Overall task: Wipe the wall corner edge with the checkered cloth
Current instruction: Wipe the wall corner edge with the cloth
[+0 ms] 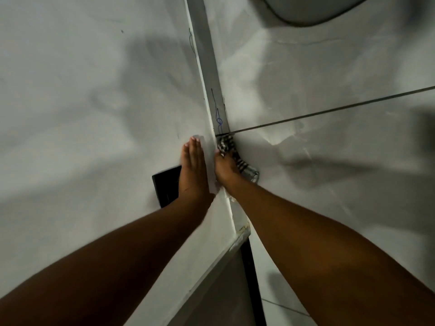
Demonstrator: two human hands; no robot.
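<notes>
The wall corner edge (207, 57) runs as a narrow pale strip from the top centre down to the middle, with blue pen scribbles on it. My right hand (226, 169) presses the black-and-white checkered cloth (227, 145) against the strip's right side, just below a dark grout line. My left hand (191, 170) lies flat against the white wall to the left of the edge, fingers together and straight, holding nothing.
A black rectangular plate (166, 188) sits on the left wall, partly under my left hand. A dark grout line (329, 110) crosses the tiled surface on the right. A rounded grey object (313, 8) is at the top right. A dark gap (249, 278) opens below the corner.
</notes>
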